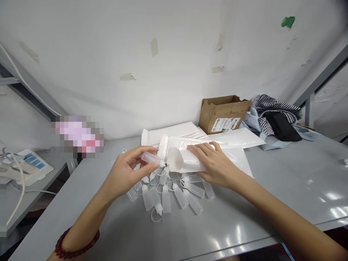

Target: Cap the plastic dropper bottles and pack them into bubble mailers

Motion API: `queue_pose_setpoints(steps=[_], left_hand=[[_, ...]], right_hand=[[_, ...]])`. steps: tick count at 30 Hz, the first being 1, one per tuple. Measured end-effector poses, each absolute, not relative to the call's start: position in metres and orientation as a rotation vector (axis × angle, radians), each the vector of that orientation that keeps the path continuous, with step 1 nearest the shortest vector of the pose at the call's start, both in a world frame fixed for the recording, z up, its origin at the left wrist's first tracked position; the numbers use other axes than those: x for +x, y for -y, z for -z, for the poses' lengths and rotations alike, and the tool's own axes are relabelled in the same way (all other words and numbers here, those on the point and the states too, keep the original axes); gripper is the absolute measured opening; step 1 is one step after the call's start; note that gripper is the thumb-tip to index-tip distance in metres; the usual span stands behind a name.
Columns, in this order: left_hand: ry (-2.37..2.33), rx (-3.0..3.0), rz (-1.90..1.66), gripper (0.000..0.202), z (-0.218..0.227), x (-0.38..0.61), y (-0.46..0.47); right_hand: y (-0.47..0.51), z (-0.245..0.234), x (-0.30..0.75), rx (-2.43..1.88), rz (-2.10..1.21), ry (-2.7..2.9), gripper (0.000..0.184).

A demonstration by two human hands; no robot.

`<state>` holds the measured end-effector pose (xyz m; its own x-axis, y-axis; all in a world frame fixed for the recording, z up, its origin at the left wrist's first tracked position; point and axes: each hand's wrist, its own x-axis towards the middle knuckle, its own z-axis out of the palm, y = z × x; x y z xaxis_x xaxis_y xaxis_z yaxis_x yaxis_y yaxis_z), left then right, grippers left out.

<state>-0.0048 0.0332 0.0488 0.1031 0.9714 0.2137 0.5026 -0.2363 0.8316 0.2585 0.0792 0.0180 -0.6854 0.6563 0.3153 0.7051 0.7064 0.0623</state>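
Between the thumb and fingers of my left hand (pixel 130 167) is a small translucent squeeze bottle (pixel 150 158), its white tip pointing right. That tip is close to the mouth of a white bubble mailer (pixel 187 160). My right hand (pixel 214 161) grips this mailer from above, fingers on top and thumb underneath, and its end gapes toward my left hand. Below both hands, several similar bottles (pixel 166 199) with looped cap straps lie in a loose heap on the grey table (pixel 130 232). What is inside the mailer is hidden.
More white mailers (pixel 171 133) lie behind my hands. A cardboard box (pixel 224 112) with a label stands against the wall. Right of it are striped cloth (pixel 280 103) and a black pouch (pixel 282 126). On the left, a lower side table holds a white and blue item (pixel 34 165) and cables.
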Motion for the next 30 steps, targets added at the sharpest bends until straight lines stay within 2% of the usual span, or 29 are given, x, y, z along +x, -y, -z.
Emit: queue_pose_setpoints(steps=[10, 15, 20, 24, 30], left_hand=[[-1.320, 1.615, -1.201, 0.033, -0.029, 0.022, -0.033], [-1.269, 2.015, -1.027, 0.036, -0.022, 0.026, -0.028], [-1.362, 2.390, -1.258, 0.032, -0.015, 0.025, -0.032], [-1.641, 2.149, -1.245, 0.034, -0.017, 0.022, -0.035], [-1.455, 1.789, -1.312, 0.013, -0.015, 0.024, -0.034]], right_hand=[[-0.072, -0.012, 0.250, -0.997, 0.113, 2.671, 0.064], [-0.072, -0.009, 0.250, -1.006, 0.108, 2.635, 0.064], [-0.072, -0.012, 0.251, -1.015, 0.071, 2.591, 0.060], [-0.072, -0.015, 0.251, -1.015, 0.089, 2.528, 0.058], [-0.072, -0.014, 0.250, -0.999, 0.127, 2.528, 0.057]])
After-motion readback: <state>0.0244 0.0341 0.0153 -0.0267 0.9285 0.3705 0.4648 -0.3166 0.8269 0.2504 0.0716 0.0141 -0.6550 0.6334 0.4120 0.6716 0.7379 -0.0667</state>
